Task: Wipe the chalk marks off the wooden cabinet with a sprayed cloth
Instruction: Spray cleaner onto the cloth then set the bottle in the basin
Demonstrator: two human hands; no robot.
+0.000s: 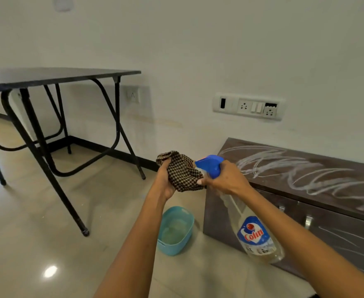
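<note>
1. The left hand [166, 181] is gripping the bunched checked cloth [182, 171], with its fingers [165, 164] curling round the fabric.
2. The right hand [228, 179] is holding the bottle [256, 235] with its fingers [200, 181] wrapping the neck, and the blue spray head [211, 165] is pointing at the cloth just beside it.
3. The cabinet [215, 216] is standing at the right against the wall, with chalk marks [284, 168] running across its top and front.
4. A blue tub [177, 247] is sitting on the floor [47, 222] below the hands, left of the cabinet.
5. A black table [58, 77] is standing far left.

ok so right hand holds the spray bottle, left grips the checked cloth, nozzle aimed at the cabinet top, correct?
No: in the head view the spray bottle points at the checked cloth in the left hand, not the cabinet top. Rest holds.
</note>
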